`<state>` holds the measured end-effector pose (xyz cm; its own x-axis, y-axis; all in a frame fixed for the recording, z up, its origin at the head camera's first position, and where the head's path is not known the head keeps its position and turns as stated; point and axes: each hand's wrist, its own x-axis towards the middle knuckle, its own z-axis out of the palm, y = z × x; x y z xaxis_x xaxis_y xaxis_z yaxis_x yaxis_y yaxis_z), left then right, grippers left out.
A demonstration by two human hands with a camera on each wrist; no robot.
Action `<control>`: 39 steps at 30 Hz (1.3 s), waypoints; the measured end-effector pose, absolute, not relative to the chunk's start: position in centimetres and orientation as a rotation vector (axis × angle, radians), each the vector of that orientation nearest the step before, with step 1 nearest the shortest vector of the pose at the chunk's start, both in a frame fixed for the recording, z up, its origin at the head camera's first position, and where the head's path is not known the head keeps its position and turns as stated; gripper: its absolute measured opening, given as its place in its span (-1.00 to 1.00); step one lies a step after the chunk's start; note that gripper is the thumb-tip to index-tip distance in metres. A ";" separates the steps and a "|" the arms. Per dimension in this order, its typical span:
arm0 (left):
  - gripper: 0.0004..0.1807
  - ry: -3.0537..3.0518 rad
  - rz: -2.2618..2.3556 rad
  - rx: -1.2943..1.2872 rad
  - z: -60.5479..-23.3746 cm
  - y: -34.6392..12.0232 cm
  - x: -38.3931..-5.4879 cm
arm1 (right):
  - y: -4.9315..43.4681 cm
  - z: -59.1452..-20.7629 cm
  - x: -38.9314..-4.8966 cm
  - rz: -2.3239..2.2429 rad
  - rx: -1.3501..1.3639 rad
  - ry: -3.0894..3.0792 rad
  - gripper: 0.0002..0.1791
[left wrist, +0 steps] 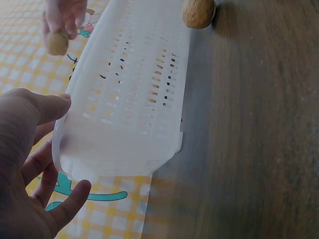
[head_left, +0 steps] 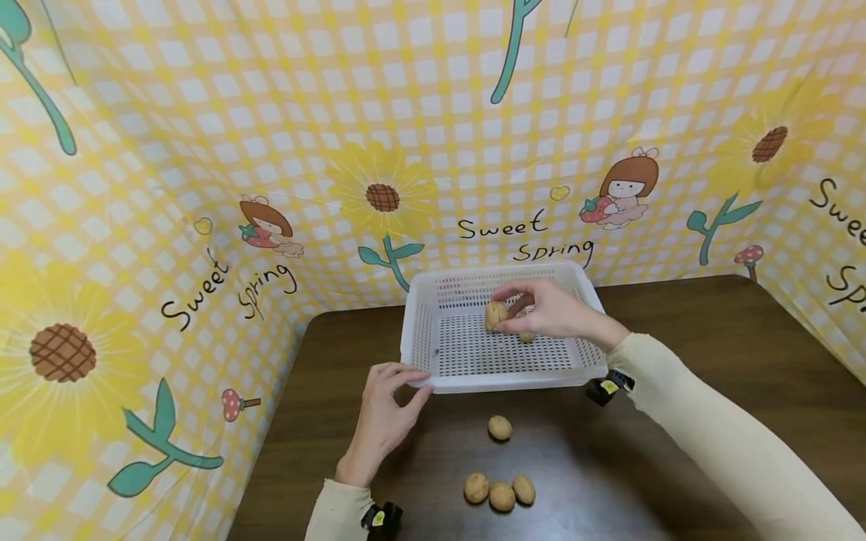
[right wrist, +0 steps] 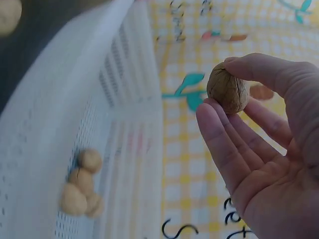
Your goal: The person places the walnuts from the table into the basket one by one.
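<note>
Between thumb and fingertips, my right hand (head_left: 556, 309) pinches a walnut (right wrist: 229, 88) above a white plastic basket (head_left: 517, 381) with slotted walls. Several more walnuts (right wrist: 81, 181) lie inside on the basket floor; in the head view the right hand mostly covers them. At the basket's near left corner, my left hand (head_left: 387, 409) grips the rim, thumb on one side and fingers around the other, as the left wrist view shows.
On the dark wooden table (head_left: 358, 342), a single walnut (head_left: 499, 427) lies just in front of the basket. Closer to me, a walnut (head_left: 476, 488), another walnut (head_left: 502, 497) and a third walnut (head_left: 523, 489) sit together. A yellow checked cloth (head_left: 453, 135) hangs behind the table.
</note>
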<state>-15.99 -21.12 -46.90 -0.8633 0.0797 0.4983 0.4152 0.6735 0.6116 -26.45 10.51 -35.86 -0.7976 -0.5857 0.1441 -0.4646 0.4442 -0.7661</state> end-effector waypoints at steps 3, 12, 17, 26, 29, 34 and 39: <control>-0.79 -2.454 -1.053 -0.379 -46.9 -21.1 -16.0 | 10.5 -35.9 -28.1 -1.247 -0.888 2.609 -0.41; -0.79 -2.437 -1.043 -0.389 -47.0 -21.0 -16.0 | 10.8 -37.1 -32.3 -1.219 -0.686 2.643 -0.37; -0.79 -2.454 -1.036 -0.388 -47.1 -21.1 -15.9 | 11.0 -38.3 -33.7 -1.247 -0.550 2.611 -0.34; -0.79 -2.450 -1.035 -0.411 -47.0 -21.1 -15.9 | 11.2 -41.6 -35.4 -1.245 -0.426 2.638 -0.34; -0.80 -2.456 -1.042 -0.418 -47.0 -21.3 -15.9 | 11.0 -42.8 -35.7 -1.268 -0.408 2.622 -0.34; -0.79 -2.456 -1.033 -0.420 -47.0 -21.4 -16.0 | 10.4 -43.9 -36.3 -1.251 -0.425 2.596 -0.34; -0.79 -2.436 -1.023 -0.423 -47.1 -21.3 -15.9 | 10.1 -44.4 -36.5 -1.221 -0.483 2.553 -0.36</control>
